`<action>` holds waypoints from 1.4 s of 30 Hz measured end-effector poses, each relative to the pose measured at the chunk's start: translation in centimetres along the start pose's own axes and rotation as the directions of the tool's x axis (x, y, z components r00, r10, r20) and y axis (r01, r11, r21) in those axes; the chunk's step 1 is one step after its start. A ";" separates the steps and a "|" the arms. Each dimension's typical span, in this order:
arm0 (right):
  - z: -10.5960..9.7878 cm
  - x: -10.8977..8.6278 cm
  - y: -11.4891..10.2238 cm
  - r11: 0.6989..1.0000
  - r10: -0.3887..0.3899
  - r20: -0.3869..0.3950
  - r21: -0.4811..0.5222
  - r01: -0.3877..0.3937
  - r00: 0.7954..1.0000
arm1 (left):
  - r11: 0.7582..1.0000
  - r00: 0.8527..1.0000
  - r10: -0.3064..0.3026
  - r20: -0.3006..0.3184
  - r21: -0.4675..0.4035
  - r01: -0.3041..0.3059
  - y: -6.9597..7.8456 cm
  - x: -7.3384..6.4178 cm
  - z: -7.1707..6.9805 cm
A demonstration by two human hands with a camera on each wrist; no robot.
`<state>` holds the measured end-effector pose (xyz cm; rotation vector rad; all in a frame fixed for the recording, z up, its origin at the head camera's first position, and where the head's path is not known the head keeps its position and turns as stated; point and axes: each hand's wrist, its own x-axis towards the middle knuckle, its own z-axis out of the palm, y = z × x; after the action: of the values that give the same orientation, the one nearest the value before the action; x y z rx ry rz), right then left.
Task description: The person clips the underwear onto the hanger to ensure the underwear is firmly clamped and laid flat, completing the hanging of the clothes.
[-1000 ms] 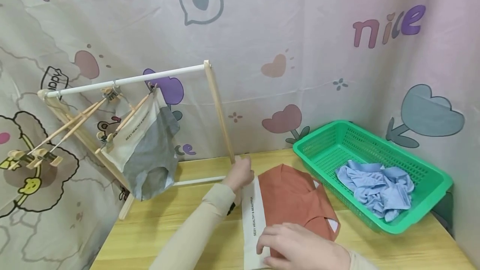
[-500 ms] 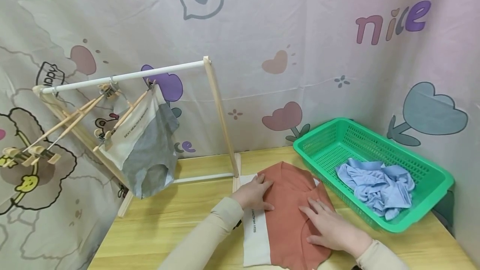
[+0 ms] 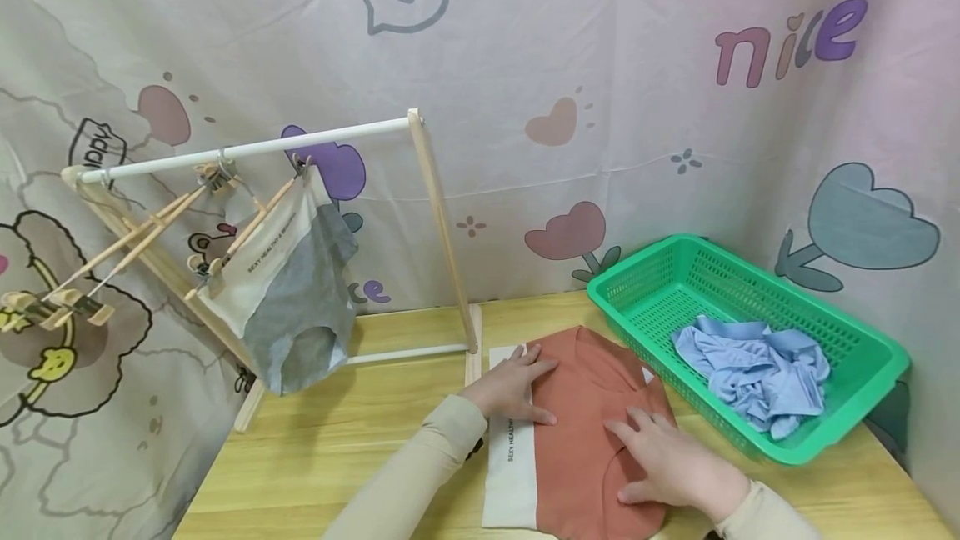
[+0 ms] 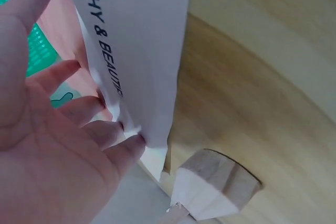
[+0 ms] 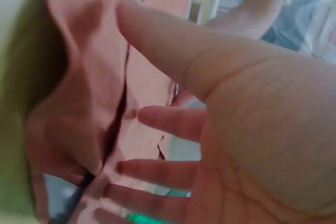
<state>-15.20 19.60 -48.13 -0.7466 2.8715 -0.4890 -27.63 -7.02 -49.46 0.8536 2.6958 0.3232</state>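
A pair of rust-red underpants (image 3: 573, 440) with a white printed waistband (image 3: 512, 473) lies flat on the table, waistband toward the left. My left hand (image 3: 513, 387) rests across the waistband and the red cloth with spread fingers. In the left wrist view the fingertips (image 4: 137, 142) touch the waistband's lettered strip. My right hand (image 3: 667, 461) lies on the leg side of the underpants, fingers spread and fairly straight. The right wrist view shows its thumb and fingers on the folded red cloth (image 5: 89, 77).
At the left stands a wooden rack (image 3: 442, 232) with a white top rail (image 3: 322, 136). Grey underpants (image 3: 303, 298) hang from a clip hanger (image 3: 258, 223) on it. A green basket (image 3: 622, 307) holds crumpled light-blue cloth (image 3: 757, 369) at the right.
My left hand has come from the rack's foot down onto the waistband. My right hand has moved from the waistband to the leg side. The underpants have shifted slightly.
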 end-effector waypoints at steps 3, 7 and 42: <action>-0.5 1.0 0.0 1.000 -0.030 -0.041 -0.007 0.029 0.999 | 1.000 1.000 -0.020 -0.005 0.005 0.020 -0.1 -0.1 0.2; -0.8 2.9 0.8 0.999 0.021 0.000 0.050 -0.021 1.000 | 0.999 0.999 -0.052 -0.013 -0.010 0.052 -0.1 -0.2 0.4; -0.9 5.6 3.9 0.988 0.047 0.091 0.145 -0.060 0.995 | 0.992 0.993 -0.079 0.082 0.103 0.070 0.2 -3.9 -1.2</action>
<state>-22.00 20.30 -48.88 -0.6476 2.7313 -0.6367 -24.86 -9.32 -47.41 0.7734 2.6739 0.1321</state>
